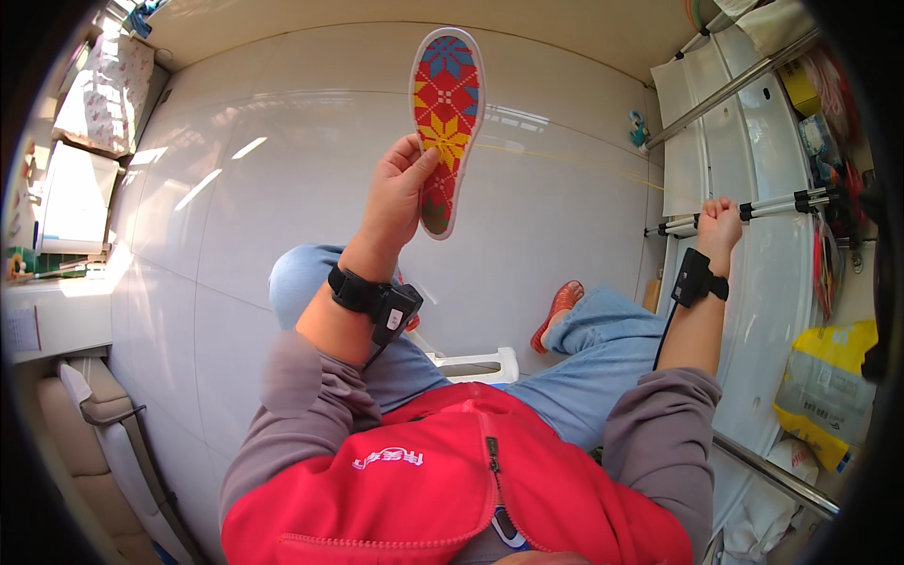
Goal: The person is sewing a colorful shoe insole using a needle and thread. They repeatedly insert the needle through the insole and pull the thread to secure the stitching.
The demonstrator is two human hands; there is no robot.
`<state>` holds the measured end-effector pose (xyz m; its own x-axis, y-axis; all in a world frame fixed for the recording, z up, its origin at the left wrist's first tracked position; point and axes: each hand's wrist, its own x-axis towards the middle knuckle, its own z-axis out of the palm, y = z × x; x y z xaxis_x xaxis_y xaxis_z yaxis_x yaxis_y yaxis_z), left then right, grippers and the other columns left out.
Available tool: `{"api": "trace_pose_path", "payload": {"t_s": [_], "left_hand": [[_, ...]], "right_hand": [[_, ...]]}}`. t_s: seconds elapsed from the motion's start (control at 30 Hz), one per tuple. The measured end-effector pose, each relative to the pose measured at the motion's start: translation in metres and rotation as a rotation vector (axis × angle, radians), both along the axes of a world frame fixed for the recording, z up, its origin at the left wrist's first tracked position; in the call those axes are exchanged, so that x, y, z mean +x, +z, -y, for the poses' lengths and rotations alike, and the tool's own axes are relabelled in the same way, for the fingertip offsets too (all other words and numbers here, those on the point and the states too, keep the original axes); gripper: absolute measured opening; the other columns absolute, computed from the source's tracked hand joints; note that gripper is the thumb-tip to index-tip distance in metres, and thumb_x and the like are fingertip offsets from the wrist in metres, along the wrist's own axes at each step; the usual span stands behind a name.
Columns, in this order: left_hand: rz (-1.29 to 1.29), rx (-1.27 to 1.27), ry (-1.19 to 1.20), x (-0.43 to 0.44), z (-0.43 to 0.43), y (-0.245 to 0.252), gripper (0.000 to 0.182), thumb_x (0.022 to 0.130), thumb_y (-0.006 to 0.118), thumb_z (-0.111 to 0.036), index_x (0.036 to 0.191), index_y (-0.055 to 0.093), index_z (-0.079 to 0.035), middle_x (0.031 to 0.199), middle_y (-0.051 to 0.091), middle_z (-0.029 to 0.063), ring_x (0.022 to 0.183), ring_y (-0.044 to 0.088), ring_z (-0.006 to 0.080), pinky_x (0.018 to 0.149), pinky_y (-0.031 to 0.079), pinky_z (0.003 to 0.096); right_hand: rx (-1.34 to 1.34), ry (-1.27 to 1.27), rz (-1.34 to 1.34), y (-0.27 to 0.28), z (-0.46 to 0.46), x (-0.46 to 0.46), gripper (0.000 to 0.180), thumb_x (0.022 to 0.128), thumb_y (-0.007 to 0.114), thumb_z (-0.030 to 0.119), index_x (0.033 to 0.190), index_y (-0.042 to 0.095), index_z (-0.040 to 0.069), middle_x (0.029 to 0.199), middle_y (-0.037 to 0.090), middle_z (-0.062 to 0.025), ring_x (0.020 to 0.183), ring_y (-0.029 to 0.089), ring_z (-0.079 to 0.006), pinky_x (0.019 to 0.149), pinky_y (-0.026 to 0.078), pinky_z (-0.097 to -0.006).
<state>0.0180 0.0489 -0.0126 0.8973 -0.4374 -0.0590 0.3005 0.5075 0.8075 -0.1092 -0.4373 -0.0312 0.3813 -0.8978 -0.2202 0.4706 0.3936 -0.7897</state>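
My left hand (pixel 407 187) pinches a cross-stitched shoe insole (pixel 446 113) by its narrow middle, thumb on the patterned face. The insole is held upright, with red, yellow, blue and green stitching and a white rim. A fine yellow thread (pixel 565 156) stretches from the insole across to the right. At its far end is my right hand (pixel 719 220), fingers closed, with the arm reaching out near the white shelf rack. The thread fades out just before the fingers, and whether a needle is between them is too small to tell.
A metal shelf rack (pixel 748 212) with chrome tubes stands close beside my right hand. Farther right lies a yellow and grey plastic bag (pixel 825 388). A white stool edge (pixel 487 364) shows between my legs. To the left are a beige padded seat (pixel 78 445) and a white bin (pixel 76 198).
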Motion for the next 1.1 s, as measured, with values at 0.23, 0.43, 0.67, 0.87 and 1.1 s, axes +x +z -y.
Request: {"api": "trace_pose_path", "payload": {"t_s": [0.23, 0.43, 0.67, 0.87, 1.1], "left_hand": [[0.075, 0.032, 0.21, 0.011, -0.023, -0.003, 0.011, 0.093, 0.053, -0.009, 0.1, 0.055, -0.001, 0.093, 0.063, 0.0071, 0.08, 0.062, 0.0124, 0.071, 0.052, 0.0251], [-0.106, -0.26, -0.104, 0.008, -0.017, 0.006, 0.03, 0.097, 0.037, -0.016, 0.12, 0.044, 0.002, 0.077, 0.052, 0.0074, 0.055, 0.046, 0.0136, 0.047, 0.037, 0.0243], [-0.32, -0.654, -0.575, -0.02, 0.024, 0.012, 0.052, 0.095, 0.037, -0.018, 0.142, 0.023, 0.002, 0.089, 0.051, 0.009, 0.053, 0.044, 0.0132, 0.045, 0.038, 0.0244], [-0.352, -0.689, -0.642, -0.025, 0.035, 0.015, 0.046, 0.095, 0.038, -0.021, 0.133, 0.035, 0.004, 0.088, 0.051, 0.0083, 0.053, 0.044, 0.0128, 0.044, 0.037, 0.0239], [-0.363, -0.619, -0.687, -0.025, 0.031, 0.008, 0.038, 0.095, 0.036, -0.036, 0.096, 0.051, -0.002, 0.057, 0.044, 0.0038, 0.047, 0.04, 0.0131, 0.046, 0.032, 0.0238]], "right_hand": [[-0.211, -0.42, -0.657, -0.038, 0.083, -0.064, 0.016, 0.088, 0.044, 0.007, 0.079, 0.053, -0.002, 0.077, 0.059, -0.0127, 0.055, 0.055, -0.0199, 0.044, 0.043, -0.0324], [-0.333, -0.038, -0.262, 0.015, -0.026, -0.005, 0.006, 0.087, 0.053, 0.009, 0.085, 0.054, 0.004, 0.064, 0.045, -0.0012, 0.046, 0.036, -0.0092, 0.039, 0.029, -0.0233], [-0.94, 0.661, -0.141, 0.071, -0.22, 0.036, 0.005, 0.092, 0.057, 0.008, 0.095, 0.059, 0.004, 0.08, 0.054, 0.0005, 0.063, 0.046, -0.0051, 0.056, 0.038, -0.0175], [-1.15, 0.842, 0.001, 0.087, -0.29, 0.039, 0.006, 0.083, 0.062, 0.0, 0.09, 0.064, -0.001, 0.088, 0.061, -0.0079, 0.085, 0.061, -0.0168, 0.07, 0.049, -0.0266], [-1.243, 0.826, 0.009, 0.082, -0.3, 0.042, 0.012, 0.08, 0.061, -0.003, 0.091, 0.067, -0.001, 0.085, 0.062, -0.012, 0.091, 0.062, -0.0255, 0.073, 0.05, -0.0309]]}}
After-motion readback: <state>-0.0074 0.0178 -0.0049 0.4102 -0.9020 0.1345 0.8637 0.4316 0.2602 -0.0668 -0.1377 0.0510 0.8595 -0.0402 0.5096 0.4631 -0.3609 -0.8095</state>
